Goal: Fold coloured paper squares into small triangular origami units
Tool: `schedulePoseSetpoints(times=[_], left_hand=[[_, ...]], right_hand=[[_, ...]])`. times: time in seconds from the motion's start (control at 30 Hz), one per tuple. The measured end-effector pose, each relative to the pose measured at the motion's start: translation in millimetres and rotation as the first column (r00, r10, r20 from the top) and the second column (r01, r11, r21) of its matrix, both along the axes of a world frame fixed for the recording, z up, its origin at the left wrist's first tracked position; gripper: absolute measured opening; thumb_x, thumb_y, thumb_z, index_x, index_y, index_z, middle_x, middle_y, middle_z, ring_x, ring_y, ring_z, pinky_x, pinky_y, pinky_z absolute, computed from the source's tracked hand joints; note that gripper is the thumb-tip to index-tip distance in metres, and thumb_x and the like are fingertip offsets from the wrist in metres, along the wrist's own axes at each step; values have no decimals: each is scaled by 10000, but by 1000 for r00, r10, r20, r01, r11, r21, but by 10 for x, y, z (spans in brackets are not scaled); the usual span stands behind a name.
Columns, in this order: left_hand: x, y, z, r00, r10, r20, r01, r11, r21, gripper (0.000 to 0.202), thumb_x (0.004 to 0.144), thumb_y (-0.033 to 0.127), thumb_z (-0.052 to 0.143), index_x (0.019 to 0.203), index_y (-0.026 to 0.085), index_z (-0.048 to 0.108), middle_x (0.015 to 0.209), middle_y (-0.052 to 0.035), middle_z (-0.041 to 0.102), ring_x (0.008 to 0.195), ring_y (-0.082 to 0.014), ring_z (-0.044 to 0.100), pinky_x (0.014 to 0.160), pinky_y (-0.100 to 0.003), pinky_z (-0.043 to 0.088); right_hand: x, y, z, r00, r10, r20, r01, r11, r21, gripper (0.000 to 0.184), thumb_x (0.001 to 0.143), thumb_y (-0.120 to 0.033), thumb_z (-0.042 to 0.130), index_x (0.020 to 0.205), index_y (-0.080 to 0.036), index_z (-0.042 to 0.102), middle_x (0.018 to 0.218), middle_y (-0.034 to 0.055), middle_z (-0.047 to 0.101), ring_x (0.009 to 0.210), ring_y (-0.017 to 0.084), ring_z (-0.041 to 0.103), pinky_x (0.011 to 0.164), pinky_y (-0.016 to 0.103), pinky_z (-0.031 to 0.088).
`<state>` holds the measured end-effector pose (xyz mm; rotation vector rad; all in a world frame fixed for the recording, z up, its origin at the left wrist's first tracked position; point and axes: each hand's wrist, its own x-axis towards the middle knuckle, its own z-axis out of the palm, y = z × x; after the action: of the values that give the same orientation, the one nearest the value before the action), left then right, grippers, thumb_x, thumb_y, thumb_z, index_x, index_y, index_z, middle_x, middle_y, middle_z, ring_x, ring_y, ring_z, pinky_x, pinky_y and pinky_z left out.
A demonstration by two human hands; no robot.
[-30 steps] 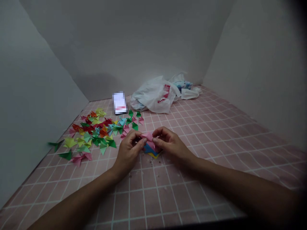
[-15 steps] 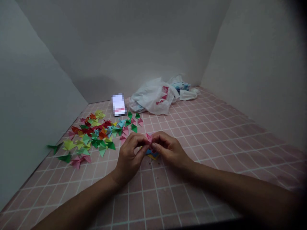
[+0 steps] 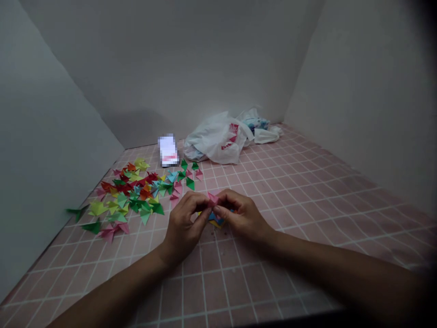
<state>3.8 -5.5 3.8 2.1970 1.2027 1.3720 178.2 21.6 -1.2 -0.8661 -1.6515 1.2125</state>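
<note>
A small folded piece of pink origami paper (image 3: 213, 198) is pinched between both hands, above the middle of the pink checked surface. My left hand (image 3: 186, 222) grips its left side between thumb and fingers. On its right side, my right hand (image 3: 244, 216) holds it the same way. The fingers cover part of the paper. Beneath the hands lie blue and yellow papers (image 3: 216, 222), partly hidden. To the left spreads a pile of folded paper cranes (image 3: 134, 206) in green, red, pink, yellow, orange and light blue.
A lit phone (image 3: 168, 150) with a blurred screen stands behind the cranes. White plastic bags (image 3: 216, 139) lie crumpled against the back wall (image 3: 205, 64). Grey walls enclose the pink checked surface (image 3: 300, 214) on the left, back and right.
The pink paper has shifted slightly between the fingertips and more of its pointed top shows. Both hands keep their hold, and the view has moved very little.
</note>
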Motion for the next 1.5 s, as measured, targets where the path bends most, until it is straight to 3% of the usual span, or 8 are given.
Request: schedulePoseSetpoints(times=[0.17,0.4,0.63,0.77,0.97,1.3,1.5], left_hand=[[28,-7,-20,998,-23,54,26,998,-57,124,892,116,620,980,203,612,925,-36,622,837,-153,631,747,-281,556],[19,-13,10,997,22,76,-20,1000,-17,136,877,66,612,898,199,624,900,-30,597,851,-153,593,716,-266,505],[8,-8,1,992,2,123,-3,1000,8,183,840,33,615,871,212,633,971,-45,582,937,-180,590,791,-309,512],[1,-4,4,993,21,114,-21,1000,3,195,826,29,616,868,218,638,977,-51,584,955,-193,591,811,-329,510],[9,-7,29,996,52,76,-56,997,52,187,826,39,606,854,219,647,944,-46,602,930,-195,604,825,-345,502],[13,-19,38,1000,24,-9,-23,994,111,239,813,-11,585,876,213,638,940,-34,599,917,-178,603,811,-318,503],[16,-29,51,999,17,32,-19,998,61,207,815,17,579,852,212,638,920,-40,599,900,-186,601,787,-319,502]], right_hand=[[0,-13,-10,999,-43,16,43,999,19,122,846,-297,629,784,-192,613,789,31,612,744,175,572,676,313,447],[-5,-9,5,996,52,-66,-54,998,-39,103,852,-276,603,840,-184,648,824,36,605,782,176,570,716,319,458],[4,-18,32,986,94,-135,-106,991,-86,142,859,-322,624,819,-188,648,827,28,597,775,160,558,723,304,446],[9,-24,31,963,133,-234,-179,966,-186,233,904,-394,588,826,-182,646,801,21,594,740,144,556,722,293,446],[-9,-37,12,937,112,-331,-224,920,-321,269,858,-444,664,809,-182,625,772,8,597,696,134,552,701,285,442],[-17,-29,37,944,135,-301,-225,930,-289,311,842,-464,685,769,-184,572,741,-16,512,675,122,472,658,267,383],[1,-19,42,952,155,-262,-223,941,-254,315,869,-471,645,763,-190,550,738,-18,497,667,123,464,641,267,390]])
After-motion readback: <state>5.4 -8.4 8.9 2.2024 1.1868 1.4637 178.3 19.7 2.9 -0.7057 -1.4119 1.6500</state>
